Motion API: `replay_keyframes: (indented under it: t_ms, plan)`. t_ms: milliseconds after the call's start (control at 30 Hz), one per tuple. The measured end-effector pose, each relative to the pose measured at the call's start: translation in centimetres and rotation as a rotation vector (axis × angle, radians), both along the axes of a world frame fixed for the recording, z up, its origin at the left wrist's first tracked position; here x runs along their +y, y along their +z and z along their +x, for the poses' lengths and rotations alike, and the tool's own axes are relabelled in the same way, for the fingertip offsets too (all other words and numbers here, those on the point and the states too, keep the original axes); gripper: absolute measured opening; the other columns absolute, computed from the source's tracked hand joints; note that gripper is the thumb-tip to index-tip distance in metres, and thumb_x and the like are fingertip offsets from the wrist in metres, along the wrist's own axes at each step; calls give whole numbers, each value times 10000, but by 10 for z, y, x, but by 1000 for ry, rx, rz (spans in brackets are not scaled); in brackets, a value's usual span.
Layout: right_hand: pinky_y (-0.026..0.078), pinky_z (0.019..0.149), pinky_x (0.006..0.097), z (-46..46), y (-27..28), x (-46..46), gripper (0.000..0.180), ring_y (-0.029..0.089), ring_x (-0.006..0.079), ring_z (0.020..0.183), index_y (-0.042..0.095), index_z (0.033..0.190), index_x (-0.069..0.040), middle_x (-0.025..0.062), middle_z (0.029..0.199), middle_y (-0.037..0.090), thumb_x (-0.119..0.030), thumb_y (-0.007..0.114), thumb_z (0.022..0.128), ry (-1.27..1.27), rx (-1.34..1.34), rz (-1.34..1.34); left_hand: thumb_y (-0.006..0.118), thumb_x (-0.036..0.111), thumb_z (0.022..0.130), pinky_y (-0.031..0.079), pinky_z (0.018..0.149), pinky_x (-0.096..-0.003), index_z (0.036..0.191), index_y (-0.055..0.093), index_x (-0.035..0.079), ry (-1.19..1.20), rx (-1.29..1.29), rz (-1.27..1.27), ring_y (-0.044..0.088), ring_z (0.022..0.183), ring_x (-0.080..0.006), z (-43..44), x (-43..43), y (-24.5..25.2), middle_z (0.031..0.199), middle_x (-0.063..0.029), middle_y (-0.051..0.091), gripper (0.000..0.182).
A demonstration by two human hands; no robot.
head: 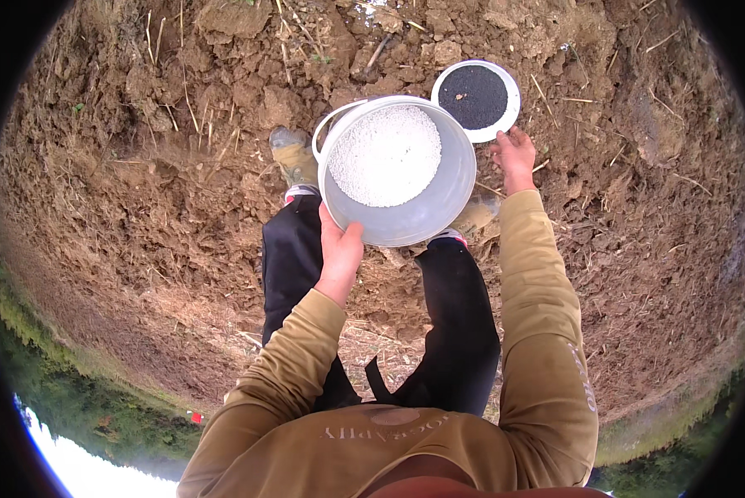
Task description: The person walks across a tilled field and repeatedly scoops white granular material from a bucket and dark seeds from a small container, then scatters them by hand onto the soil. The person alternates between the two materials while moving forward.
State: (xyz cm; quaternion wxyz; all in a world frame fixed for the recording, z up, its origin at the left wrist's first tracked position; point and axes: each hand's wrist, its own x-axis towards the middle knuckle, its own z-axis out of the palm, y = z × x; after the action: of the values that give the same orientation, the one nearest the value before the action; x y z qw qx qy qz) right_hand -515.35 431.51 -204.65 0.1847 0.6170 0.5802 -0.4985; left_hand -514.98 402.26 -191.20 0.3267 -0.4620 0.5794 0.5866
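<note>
My left hand point(341, 252) grips the near-left rim of a white plastic bucket point(403, 225), its thumb over the edge. White granules point(385, 155) lie inside, against the far part of the bucket, which looks tilted. The bucket's white handle point(328, 121) hangs out at the left side. In my right hand point(515, 159) is the near edge of a round, shallow white container point(492, 133), perhaps a bowl or lid. It carries fine black granular material point(475, 96) with a small pale speck on top. This container sits right beside the bucket's far-right rim, and whether they touch I cannot tell.
Rough, cloddy brown soil point(161, 205) with scattered dry straw stalks point(542, 99) surrounds me. My muddy shoes point(295, 155) stand on it, partly behind the bucket. Green vegetation point(111, 404) borders the field behind me, with a small red object point(196, 418) near it.
</note>
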Motion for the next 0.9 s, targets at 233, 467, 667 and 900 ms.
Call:
replay_keyframes:
  t_ms: [233,467,667,900]
  plan:
    - [496,630,338,-30,-12,-1,358,591,251,713,492,1113,14,145,891,587,-137,599,807,747,-171,906,398,-106,724,333,963,-292,1302,231,22,64,-40,19,412,1143,-195,0,-7,-1,1240,-128,411,615]
    - [488,712,406,-63,-3,-32,360,605,309,839,505,1148,-145,127,932,624,-258,572,813,1246,-41,468,400,-121,721,340,955,-289,1288,246,19,62,16,54,419,1131,-187,3,-10,-4,1236,-129,414,603]
    - [495,683,417,-65,-33,-40,272,616,336,762,552,1017,-86,139,823,638,-261,575,811,1320,-84,496,403,-120,721,337,956,-285,1278,257,19,75,11,53,424,1125,-189,0,-9,-3,1222,-128,426,593]
    - [501,665,399,-61,-12,-41,165,622,317,735,632,862,-57,155,809,638,-204,570,818,1037,287,551,393,-123,713,331,956,-279,1274,267,13,51,33,58,422,1126,-187,1,-10,-5,1217,-127,430,591]
